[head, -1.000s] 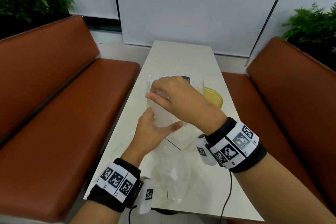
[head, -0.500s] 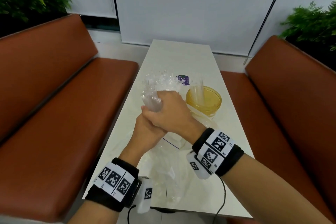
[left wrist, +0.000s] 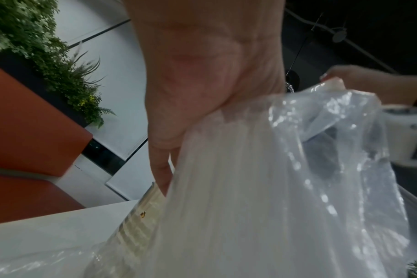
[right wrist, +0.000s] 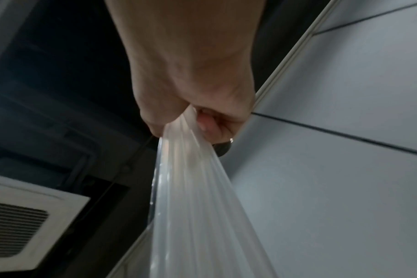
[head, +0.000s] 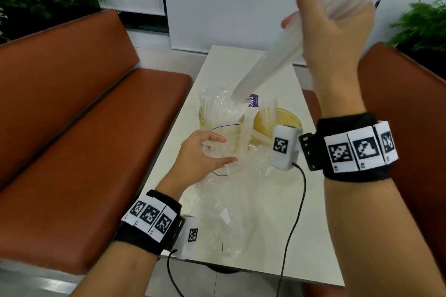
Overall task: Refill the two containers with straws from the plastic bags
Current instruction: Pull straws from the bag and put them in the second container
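Observation:
My right hand (head: 323, 21) is raised high above the table and grips a bundle of clear straws (head: 263, 70), which slants down to the left. The bundle's lower end reaches the open mouth of a clear plastic bag (head: 224, 113) over the left container (head: 205, 123). My left hand (head: 214, 150) is low by that container, fingers curled round crumpled bag plastic. In the left wrist view the left hand (left wrist: 198, 84) holds the bag (left wrist: 298, 169). The right wrist view shows my right hand (right wrist: 193, 97) fisted on the straws (right wrist: 193, 188). The yellow right container (head: 287, 118) holds a few straws.
More clear bag plastic (head: 229, 219) lies spread over the near part of the white table (head: 241, 60). A purple label (head: 253, 101) shows behind the containers. Brown benches (head: 72, 152) flank the table on both sides, with plants behind.
My right hand has gone from beside the left hand at the bag up and to the right, drawing the straw bundle out. The left hand stayed low on the bag.

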Motion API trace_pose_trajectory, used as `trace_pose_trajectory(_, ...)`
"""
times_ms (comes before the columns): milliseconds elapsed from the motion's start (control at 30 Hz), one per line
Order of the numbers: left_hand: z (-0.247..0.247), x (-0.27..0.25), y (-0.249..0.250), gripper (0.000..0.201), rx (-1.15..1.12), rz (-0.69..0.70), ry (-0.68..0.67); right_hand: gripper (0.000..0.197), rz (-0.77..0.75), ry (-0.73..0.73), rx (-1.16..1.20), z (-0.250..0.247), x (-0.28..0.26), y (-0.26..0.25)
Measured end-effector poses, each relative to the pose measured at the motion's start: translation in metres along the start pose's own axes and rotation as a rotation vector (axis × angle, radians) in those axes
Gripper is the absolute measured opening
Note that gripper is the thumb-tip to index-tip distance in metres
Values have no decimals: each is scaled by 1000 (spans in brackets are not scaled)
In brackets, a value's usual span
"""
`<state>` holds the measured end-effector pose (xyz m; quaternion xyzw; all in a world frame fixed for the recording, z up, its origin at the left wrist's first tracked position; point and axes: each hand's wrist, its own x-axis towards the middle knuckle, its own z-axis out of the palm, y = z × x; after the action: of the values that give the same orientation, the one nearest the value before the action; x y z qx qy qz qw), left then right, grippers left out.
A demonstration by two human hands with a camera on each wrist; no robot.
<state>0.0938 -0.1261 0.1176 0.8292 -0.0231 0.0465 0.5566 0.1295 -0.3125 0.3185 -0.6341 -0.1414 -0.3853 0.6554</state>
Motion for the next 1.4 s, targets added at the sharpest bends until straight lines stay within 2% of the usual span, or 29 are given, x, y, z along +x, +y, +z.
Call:
trace_pose_trajectory(100, -2, 0, -2, 43, -12, -3, -9, 20, -63, 86, -28, -18, 13, 24)
trace_pose_trajectory(167, -2, -1, -4, 40, -29, -6, -4, 19, -66, 111, -180, -29, 18, 62)
trace_pose_trajectory(267, -2, -3, -4, 35, -34, 15, 3, 49, 72, 81, -539, -42, 13, 130)
trace_pose_trajectory(333, -2, -4, -5, 32, -32, 23, 11, 61, 205, 23, -700, -49, 0, 167)
trace_pose_trajectory(400, -3, -5, -5, 30, -35, 24, 14, 66, 295, -78, -815, -56, -16, 196)
trace_pose_trajectory(533, -2, -6, -6, 27, -35, 21, 16, 74, 478, -288, -946, -68, -44, 225)
trace_pose_trajectory(600, -2, -6, -6, 26, -39, 25, 24, 71, 525, -325, -955, -70, -49, 225)
trace_pose_trajectory(667, -1, -6, -6, 25, -45, 30, 29, 79, 524, -258, -896, -67, -47, 217)
trace_pose_trajectory(733, -1, -7, -6, 23, -59, 37, 29, 94, 445, -158, -812, -64, -42, 207)
trace_pose_trajectory(767, -1, -8, -5, 22, -66, 38, 26, 95, 365, -119, -771, -64, -40, 204)
trace_pose_trajectory(833, 0, -9, -4, 20, -80, 39, 18, 78, 214, -134, -744, -65, -40, 202)
trace_pose_trajectory(867, 0, -9, -3, 20, -92, 38, 14, 63, 187, -207, -774, -66, -40, 204)
trace_pose_trajectory(933, 0, -11, -2, 21, -119, 38, 15, 41, 240, -398, -950, -69, -41, 206)
trace_pose_trajectory(1000, 0, -13, -1, 25, -155, 28, 17, 40, 250, -472, -1074, -70, -44, 196)
trace_pose_trajectory(1033, 0, -14, 0, 26, -181, 18, 14, 39, 183, -444, -1092, -67, -45, 185)
trace_pose_trajectory(1100, 2, -15, 2, 34, -212, -5, 5, 30, -58, -367, -1034, -56, -51, 154)
trace_pose_trajectory(1167, 5, -15, 5, 45, -222, -24, 14, 27, -213, -428, -864, -37, -62, 116)
trace_pose_trajectory(1233, 7, -15, 7, 52, -237, -24, 18, 31, -178, -597, -753, -19, -77, 85)
trace_pose_trajectory(1267, 9, -15, 9, 54, -238, -13, 14, 34, -112, -697, -787, -12, -85, 75)
trace_pose_trajectory(1333, 13, -16, 10, 56, -232, 14, 7, 42, 68, -902, -1000, -4, -104, 70)
trace_pose_trajectory(1400, 16, -16, 9, 57, -230, 28, 12, 58, 214, -1018, -1089, -3, -118, 75)
